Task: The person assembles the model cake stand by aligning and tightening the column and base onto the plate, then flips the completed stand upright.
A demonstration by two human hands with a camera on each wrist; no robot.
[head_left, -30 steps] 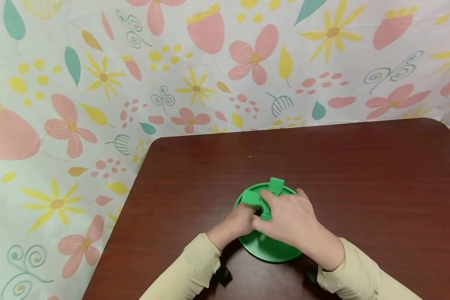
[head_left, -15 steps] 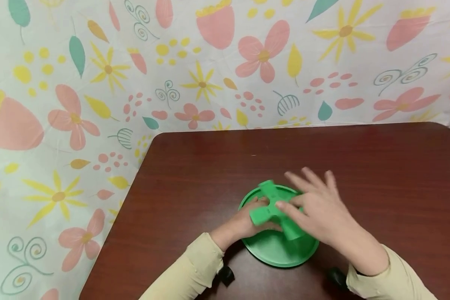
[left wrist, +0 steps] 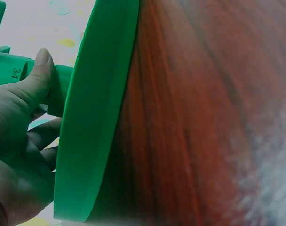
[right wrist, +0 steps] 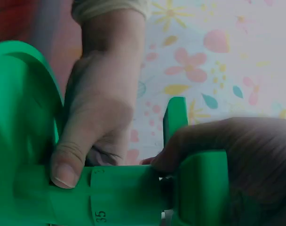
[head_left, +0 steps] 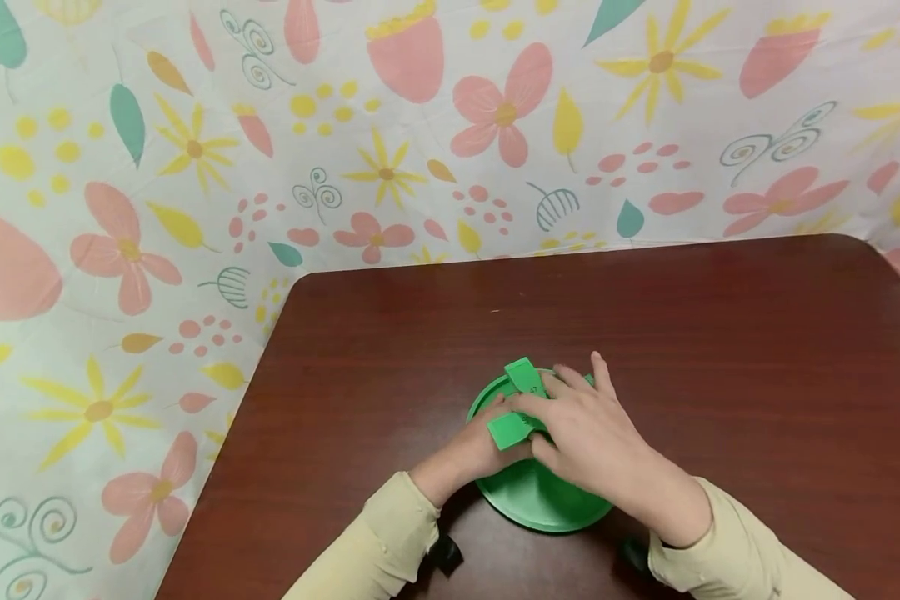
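A round green base [head_left: 543, 504] with a raised rim rests on the table. From it rises a green column [right wrist: 126, 193], with printed numbers visible in both wrist views. My left hand [head_left: 476, 446] grips this column, its thumb lying along the side in the left wrist view. A green cross-shaped top piece [head_left: 508, 431] with flat-ended arms sits on the column. Over that cross, my right hand [head_left: 596, 442] holds it, thumb and forefinger around one arm and other fingers reaching over the far side. Part of the cross is hidden by the right hand.
The dark red-brown table [head_left: 390, 358] spreads out around the base. A cloth [head_left: 420, 208] printed with flowers and leaves hangs behind and to the left. A small black object [head_left: 445, 554] shows beneath the left sleeve.
Half a second ago my right hand was lifted off with fingers spread, and the cross stood at another angle. Now the hand is back on the cross. The left hand has stayed at the column.
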